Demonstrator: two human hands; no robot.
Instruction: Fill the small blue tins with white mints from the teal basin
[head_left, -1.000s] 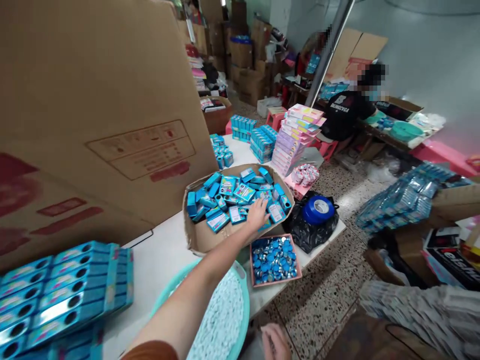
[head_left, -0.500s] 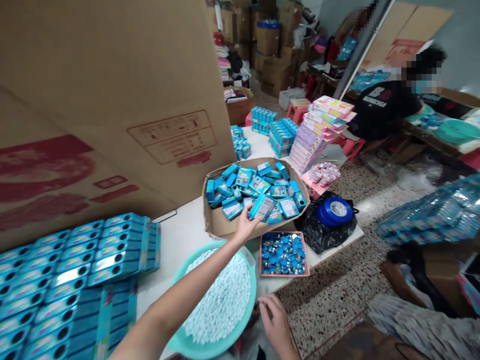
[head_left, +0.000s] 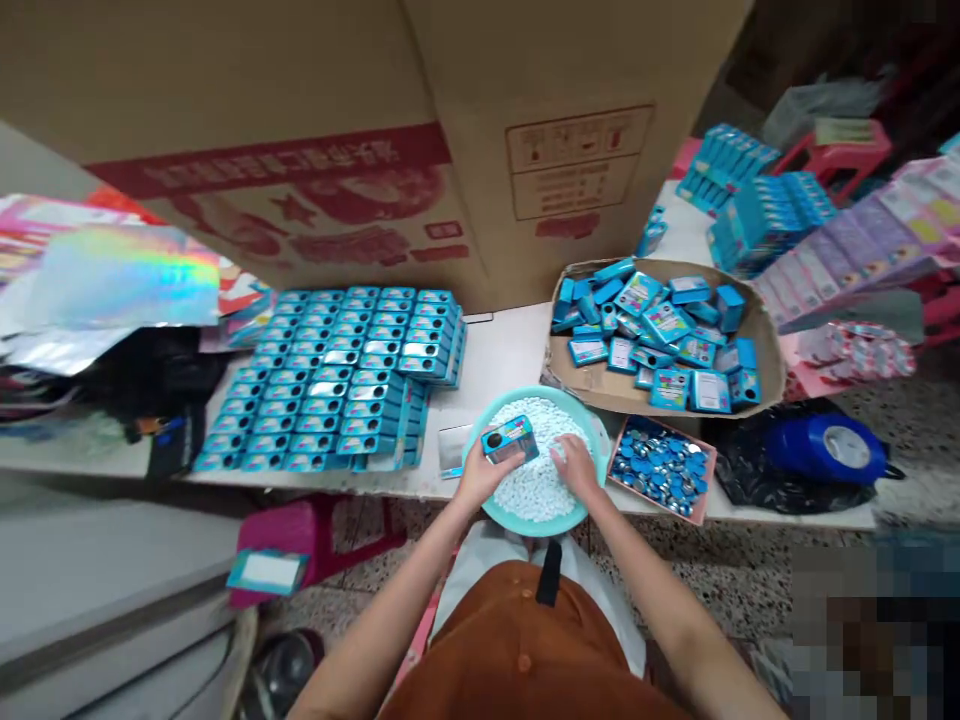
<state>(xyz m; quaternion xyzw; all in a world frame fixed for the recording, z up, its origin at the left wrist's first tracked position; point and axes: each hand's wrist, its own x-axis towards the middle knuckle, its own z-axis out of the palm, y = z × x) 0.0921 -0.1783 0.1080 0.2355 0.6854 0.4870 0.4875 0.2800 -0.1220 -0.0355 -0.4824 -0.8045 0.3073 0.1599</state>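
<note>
— Hands first: what's the left hand point(head_left: 480, 474) doing?
— Gripping a small blue box point(head_left: 510, 440), held over the near rim of the teal basin point(head_left: 600, 440) on the worktop point(head_left: 502, 350).
— And the right hand point(head_left: 576, 466)?
— Fingers curled down into the white pellets point(head_left: 536, 485) in the basin; whether it grips any, I cannot tell.
— What's nearby?
— A pink tray point(head_left: 701, 490) of blue caps just right; a carton point(head_left: 765, 340) of boxes behind.

- A large cardboard carton point(head_left: 420, 130) stands at the back of the white table point(head_left: 499, 350).
- Speckled terrazzo floor point(head_left: 750, 570) lies below.
- A pink stool point(head_left: 300, 530) sits under the table.
</note>
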